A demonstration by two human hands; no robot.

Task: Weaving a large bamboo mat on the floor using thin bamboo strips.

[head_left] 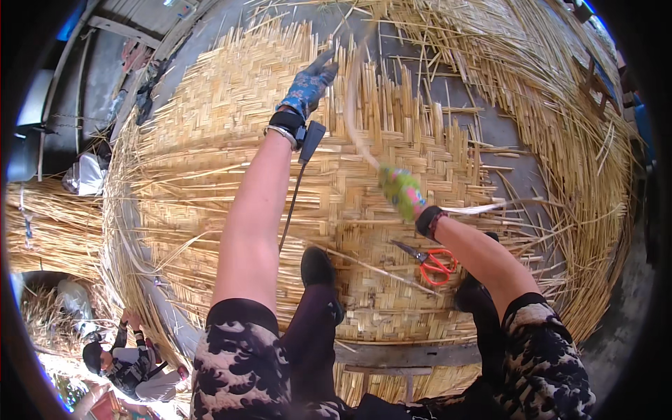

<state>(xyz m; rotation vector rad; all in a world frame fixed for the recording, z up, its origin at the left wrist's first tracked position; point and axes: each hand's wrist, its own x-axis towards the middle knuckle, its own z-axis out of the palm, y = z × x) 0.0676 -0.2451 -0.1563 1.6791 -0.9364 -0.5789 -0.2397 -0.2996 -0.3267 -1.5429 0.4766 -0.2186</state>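
Note:
A large woven mat (336, 182) of flat straw-coloured reed strips lies spread beneath me, loose strip ends sticking out along its far and right edges. My left hand (308, 87), in a blue flowered glove, reaches over the mat near its far edge; its fingers stretch forward and I see nothing in them. My right hand (402, 194), in a green flowered glove and smeared by motion, is closed round a pale reed strip (354, 129). That strip curves away beyond the mat's far edge, and a length also trails right behind my wrist. Orange-handled scissors (428, 264) lie on the mat between my feet.
Loose reeds (588, 189) are piled along the right and far right. More reed bundles (52, 224) lie at the left, beside a white bag (85, 175). A wooden plank (406, 355) is close to me. Another person (133, 364) sits at the lower left.

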